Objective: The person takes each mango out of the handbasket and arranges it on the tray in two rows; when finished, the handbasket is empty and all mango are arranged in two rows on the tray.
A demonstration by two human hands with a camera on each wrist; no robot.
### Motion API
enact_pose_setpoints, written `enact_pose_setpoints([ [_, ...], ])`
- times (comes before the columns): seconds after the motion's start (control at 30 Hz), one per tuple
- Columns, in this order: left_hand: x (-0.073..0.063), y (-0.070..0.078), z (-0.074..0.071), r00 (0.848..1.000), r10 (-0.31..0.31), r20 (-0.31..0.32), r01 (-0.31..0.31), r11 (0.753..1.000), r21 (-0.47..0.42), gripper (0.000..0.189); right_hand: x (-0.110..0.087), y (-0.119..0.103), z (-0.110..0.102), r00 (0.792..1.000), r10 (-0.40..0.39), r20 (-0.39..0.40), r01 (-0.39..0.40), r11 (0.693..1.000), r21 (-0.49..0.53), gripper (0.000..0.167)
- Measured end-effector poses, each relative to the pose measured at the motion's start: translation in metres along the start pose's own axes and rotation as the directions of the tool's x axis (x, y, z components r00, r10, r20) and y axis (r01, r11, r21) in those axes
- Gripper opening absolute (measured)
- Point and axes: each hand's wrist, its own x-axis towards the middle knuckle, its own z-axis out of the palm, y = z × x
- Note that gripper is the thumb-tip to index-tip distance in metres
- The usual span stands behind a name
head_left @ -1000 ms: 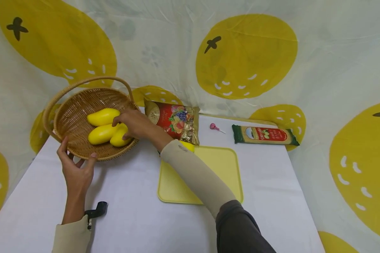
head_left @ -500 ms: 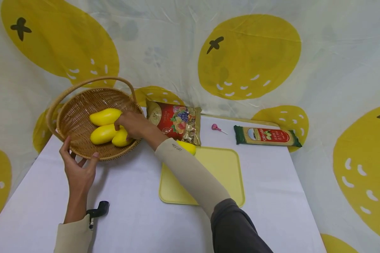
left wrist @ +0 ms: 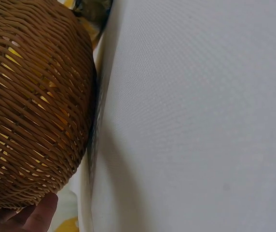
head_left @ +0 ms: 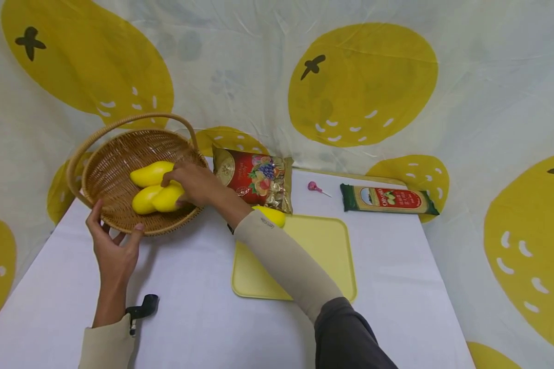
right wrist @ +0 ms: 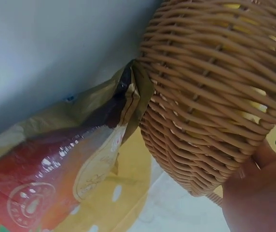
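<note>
Smooth yellow mangoes (head_left: 150,174) lie in the woven basket (head_left: 113,179); from its right, the right hand (head_left: 194,183) curls its grip round one; the left hand (head_left: 115,253) clasps the basket's near rim.

The basket (head_left: 111,169) is woven from thin strips that look like cane, all bumpy and rough. The yellow fruits (head_left: 151,175) are smooth and a bit shiny, like plastic. The red bag (head_left: 258,177) is shiny, crinkly plastic. The tray (head_left: 318,256) looks like smooth, dull plastic. The tabletop (head_left: 189,318) has a dull cloth top with a fine weave. The sleeve (head_left: 281,261) is dull, stretchy-looking cloth.
</note>
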Motion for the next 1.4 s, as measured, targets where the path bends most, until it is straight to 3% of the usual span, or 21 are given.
enact_pose_setpoints([
  [0.23, 0.000, 0.002, 0.000, 1.000, -0.002, -0.007, 0.002, 1.000, -0.006, 0.094, -0.015, -0.003, -0.004, 0.990, 0.047, -0.132, -0.038, 0.996, 0.075, 0.054],
  [0.47, 0.001, 0.002, 0.001, 1.000, 0.002, -0.008, -0.002, 1.000, -0.012, 0.094, -0.029, -0.005, -0.011, 0.966, 0.052, -0.252, -0.024, 0.994, 0.111, 0.056],
  [0.93, 0.000, 0.002, 0.002, 1.000, 0.000, -0.007, 0.000, 1.000, -0.001, 0.092, -0.072, -0.001, -0.026, 0.875, 0.051, -0.481, 0.068, 0.972, 0.227, 0.061],
  [1.4, -0.002, 0.002, 0.001, 1.000, 0.006, -0.011, -0.005, 1.000, 0.008, 0.091, -0.120, 0.008, -0.029, 0.794, 0.108, -0.598, 0.104, 0.946, 0.308, 0.056],
])
